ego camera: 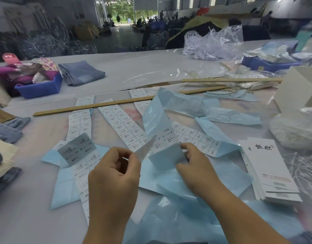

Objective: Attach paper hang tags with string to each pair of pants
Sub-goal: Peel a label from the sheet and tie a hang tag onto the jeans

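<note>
Behind our long white work table [116, 71] a dim factory hall opens onto green trees, and folded blue denim pants [82, 72] lie well apart from us near a blue plastic bin [40, 88].

We hold a strip of pale blue backing paper printed with white size stickers [162, 136] upright between both hands. Our left hand [114, 175] pinches a single white sticker [145, 149] at its corner, peeled partly away from the strip, while our right hand [195, 168] grips the strip's lower fold to keep it taut; we judge that tension is what lets the sticker lift cleanly.

More flat sticker strips [116, 118] fan out across the table under a long wooden ruler [106, 104], probably laid there to stop them curling. A stack of white paper hang tags with black brush lettering [269, 166] sits just beside our right hand, and loose white strings [304, 166] lie beyond it, both within easy reach. We reckon the sticker goes on a tag before any string is tied, so attaching has not yet begun.
</note>
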Demonstrator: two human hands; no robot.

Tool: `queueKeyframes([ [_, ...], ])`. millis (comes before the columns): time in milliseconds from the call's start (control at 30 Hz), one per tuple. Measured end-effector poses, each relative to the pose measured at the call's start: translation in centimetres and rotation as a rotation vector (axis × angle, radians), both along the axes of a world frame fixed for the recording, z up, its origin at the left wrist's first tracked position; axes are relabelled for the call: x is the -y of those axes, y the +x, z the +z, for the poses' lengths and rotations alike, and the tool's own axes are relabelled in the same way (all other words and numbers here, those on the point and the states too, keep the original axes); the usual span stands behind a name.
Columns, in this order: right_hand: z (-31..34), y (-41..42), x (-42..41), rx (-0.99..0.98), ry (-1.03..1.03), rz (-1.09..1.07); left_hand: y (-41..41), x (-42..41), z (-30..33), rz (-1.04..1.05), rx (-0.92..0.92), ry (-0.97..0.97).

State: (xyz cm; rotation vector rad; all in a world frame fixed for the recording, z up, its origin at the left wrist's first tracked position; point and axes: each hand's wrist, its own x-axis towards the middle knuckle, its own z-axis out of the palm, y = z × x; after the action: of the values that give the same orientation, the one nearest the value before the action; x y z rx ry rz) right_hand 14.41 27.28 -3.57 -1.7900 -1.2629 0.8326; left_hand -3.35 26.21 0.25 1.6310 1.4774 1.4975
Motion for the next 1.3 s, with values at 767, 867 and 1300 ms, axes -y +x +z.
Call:
queueKeyframes([
  [767,5.8,15.1,9.9,-0.438,0.203,-0.248,19.9,7.0,2.5,-0.451,-0.564,0.25],
  [867,5.2,17.2,10.2,-0.3,0.227,-0.341,21.5,5.7,1.6,-0.463,-0.354,-0.064],
  [1300,-0.1,19.4,8.1,0.06,0.123,-0.507,24.8,2.9,-5.4,-0.408,-0.293,-0.466],
])
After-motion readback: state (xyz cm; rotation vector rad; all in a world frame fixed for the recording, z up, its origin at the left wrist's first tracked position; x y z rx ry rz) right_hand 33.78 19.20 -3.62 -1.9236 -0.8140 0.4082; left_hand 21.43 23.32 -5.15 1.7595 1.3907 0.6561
